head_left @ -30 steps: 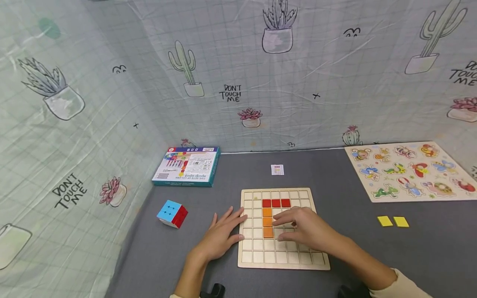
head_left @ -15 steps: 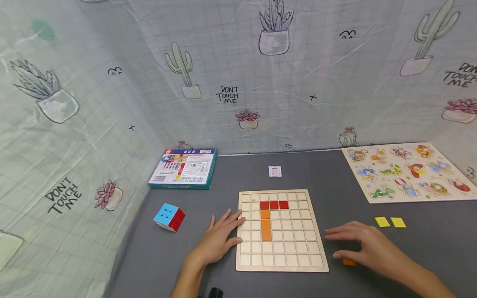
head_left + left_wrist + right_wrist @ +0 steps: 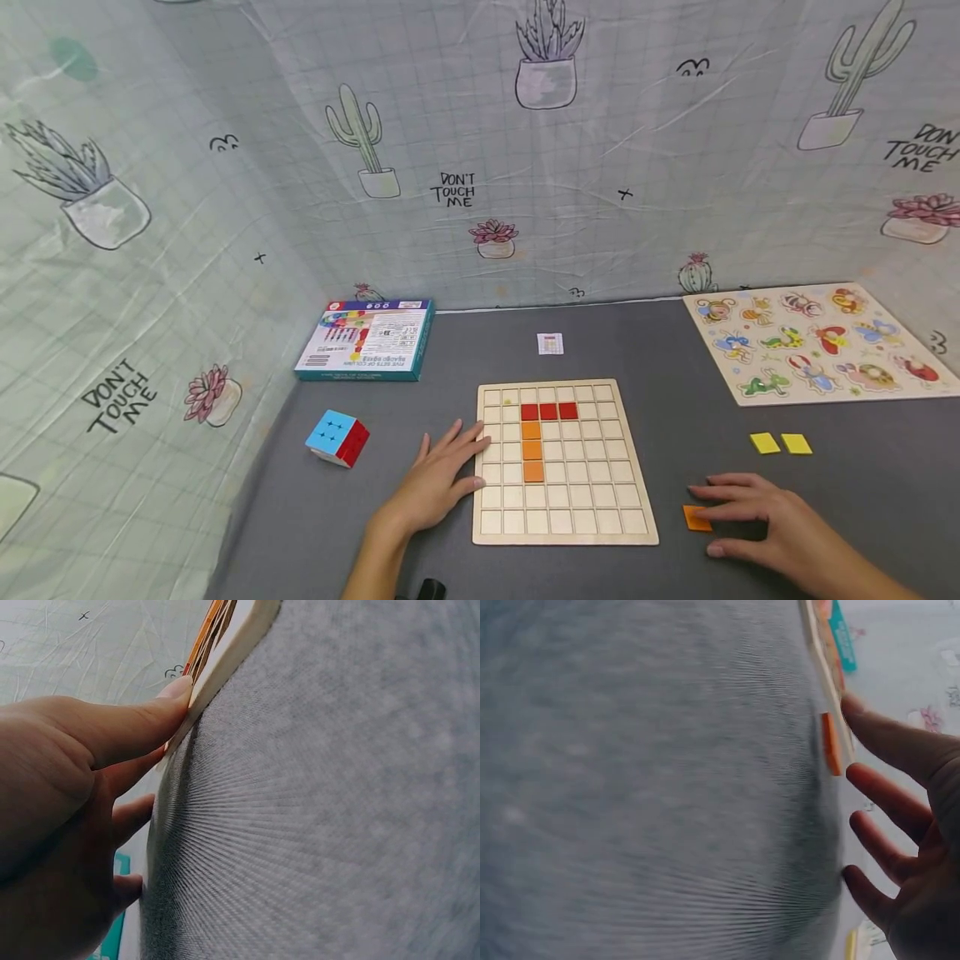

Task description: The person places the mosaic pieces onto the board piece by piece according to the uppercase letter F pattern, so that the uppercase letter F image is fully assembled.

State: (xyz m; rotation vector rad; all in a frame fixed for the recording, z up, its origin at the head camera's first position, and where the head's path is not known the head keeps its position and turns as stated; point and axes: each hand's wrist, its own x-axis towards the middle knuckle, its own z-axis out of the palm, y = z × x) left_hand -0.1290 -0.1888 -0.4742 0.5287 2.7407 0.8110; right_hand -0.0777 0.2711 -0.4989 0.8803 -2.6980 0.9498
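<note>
A wooden grid board (image 3: 566, 497) lies on the grey cloth in the head view. Three red tiles (image 3: 549, 412) form a row in it, with three orange tiles (image 3: 532, 450) in a column beneath the leftmost red one. My left hand (image 3: 431, 492) rests at the board's left edge, fingertips and thumb touching the rim. To the right of the board lies a loose orange tile (image 3: 694, 518). Over it hovers my right hand (image 3: 772, 525), fingers spread and thumb apart; in the right wrist view the orange tile (image 3: 830, 744) sits just beyond the fingertips, ungripped.
Two yellow tiles (image 3: 781, 443) lie beyond the right hand. A puzzle board with insect pictures (image 3: 817, 346) is at the back right. A puzzle cube (image 3: 337, 437) and a flat box (image 3: 367, 342) are on the left. A small printed card (image 3: 550, 343) lies behind the grid board.
My right hand has left the orange column on the board and moved right to the loose orange tile. The left hand stays at the board's edge.
</note>
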